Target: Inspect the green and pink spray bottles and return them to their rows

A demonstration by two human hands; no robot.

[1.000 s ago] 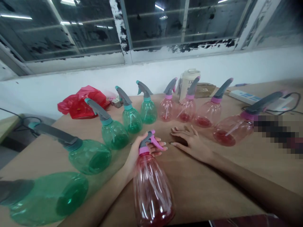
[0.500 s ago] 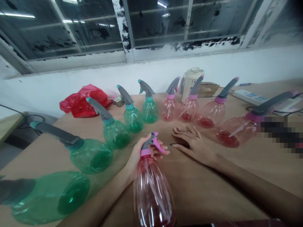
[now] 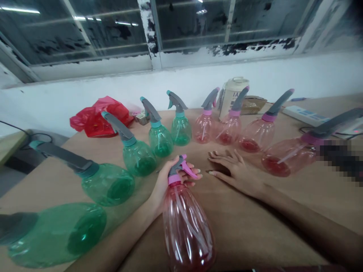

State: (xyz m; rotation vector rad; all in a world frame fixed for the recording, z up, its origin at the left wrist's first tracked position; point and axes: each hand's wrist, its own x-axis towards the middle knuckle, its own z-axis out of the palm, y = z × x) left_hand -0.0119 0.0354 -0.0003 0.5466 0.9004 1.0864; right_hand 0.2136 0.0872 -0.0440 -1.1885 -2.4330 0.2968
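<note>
My left hand (image 3: 166, 177) is wrapped round the grey and pink trigger head of a clear pink spray bottle (image 3: 188, 223). The bottle's base points toward me and its thin dip tube shows inside. On the tabletop to the right rests my right hand (image 3: 238, 173), fingers spread, holding nothing. Several green spray bottles (image 3: 138, 155) with grey and teal heads stand in a curve on the left. Several other pink spray bottles (image 3: 256, 136) with grey and pink heads continue the curve on the right, the closest one beyond my right hand.
Behind the bottles lie a crumpled red plastic bag (image 3: 104, 117), a white canister (image 3: 234, 94) and a brown cardboard box (image 3: 252, 105). A white power strip (image 3: 304, 115) with a dark cable is at the right. A white wall with windows (image 3: 227, 22) borders the table's far side.
The held pink spray bottle's base has swung slightly right and up in view, still in my left hand. My right hand stays spread on the table; the view has shifted a little.
</note>
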